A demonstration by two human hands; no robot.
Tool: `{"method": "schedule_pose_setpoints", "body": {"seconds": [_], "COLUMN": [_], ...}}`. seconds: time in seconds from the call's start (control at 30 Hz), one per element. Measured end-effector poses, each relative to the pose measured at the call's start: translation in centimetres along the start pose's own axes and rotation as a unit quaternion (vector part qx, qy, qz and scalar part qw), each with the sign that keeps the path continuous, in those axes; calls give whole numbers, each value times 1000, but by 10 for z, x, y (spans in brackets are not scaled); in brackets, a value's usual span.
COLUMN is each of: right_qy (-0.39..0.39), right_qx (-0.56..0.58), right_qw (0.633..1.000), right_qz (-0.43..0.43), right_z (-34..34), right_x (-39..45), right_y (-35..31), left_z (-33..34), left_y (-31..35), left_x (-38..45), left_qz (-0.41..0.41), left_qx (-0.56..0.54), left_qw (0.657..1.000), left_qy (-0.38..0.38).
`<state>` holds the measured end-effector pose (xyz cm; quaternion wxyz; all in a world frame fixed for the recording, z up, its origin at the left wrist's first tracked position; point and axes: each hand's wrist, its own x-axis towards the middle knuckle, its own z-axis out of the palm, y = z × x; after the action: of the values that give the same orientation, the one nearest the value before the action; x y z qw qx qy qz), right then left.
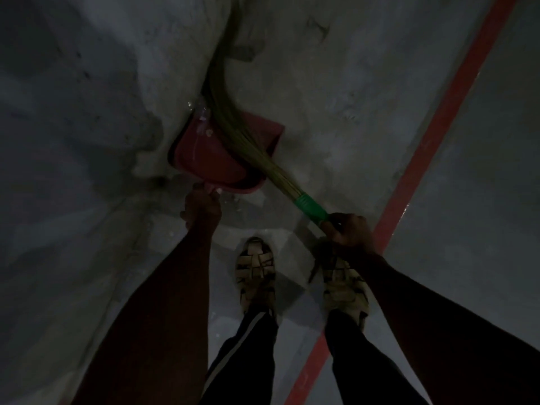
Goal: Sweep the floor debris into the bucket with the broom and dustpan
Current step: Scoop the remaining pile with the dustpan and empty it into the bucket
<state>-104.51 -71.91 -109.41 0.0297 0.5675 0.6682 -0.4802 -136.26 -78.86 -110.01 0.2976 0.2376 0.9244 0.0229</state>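
Observation:
A red dustpan (pixel 210 153) lies on the grey floor in front of my feet, its mouth facing away from me. My left hand (pixel 201 207) grips its handle at the near end. A grass broom (pixel 233 118) with a green collar (pixel 310 206) runs diagonally across the pan, its bristles bending up and away over the floor. My right hand (pixel 347 233) grips the broom handle just below the collar. Small pale bits of debris (pixel 203 115) sit at the pan's far lip and just inside it. No bucket is in view.
A red painted line (pixel 432 135) crosses the floor diagonally on the right. My two sandalled feet (pixel 257 270) stand just behind the dustpan. A dark rectangular scrap (pixel 242 53) lies on the floor beyond the bristles. The scene is dim, with shadow on the left.

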Motion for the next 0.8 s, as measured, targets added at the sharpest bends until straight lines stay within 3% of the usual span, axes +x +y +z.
{"method": "schedule_pose_setpoints", "body": {"seconds": [0.13, 0.3, 0.47, 0.63, 0.8], "right_qy": [17, 54, 113, 159, 187], "right_qx": [-28, -27, 3, 33, 30], "right_qw": [999, 997, 993, 987, 981], "right_qz": [-41, -40, -40, -24, -33], "right_z": [-19, -55, -116, -191, -263], "right_x": [-9, -30, -62, -110, -178], "right_y": [3, -13, -56, -117, -171], "left_z": [-17, -43, -128, -208, -296], "left_y": [18, 42, 118, 183, 235], "left_x": [-3, -19, -73, -116, -196], "left_qz": [-25, 30, 32, 62, 91], "left_qx": [-15, -2, -41, -17, 19], "left_qw": [999, 999, 998, 995, 993], "left_qy": [-32, 26, 16, 72, 74]}}
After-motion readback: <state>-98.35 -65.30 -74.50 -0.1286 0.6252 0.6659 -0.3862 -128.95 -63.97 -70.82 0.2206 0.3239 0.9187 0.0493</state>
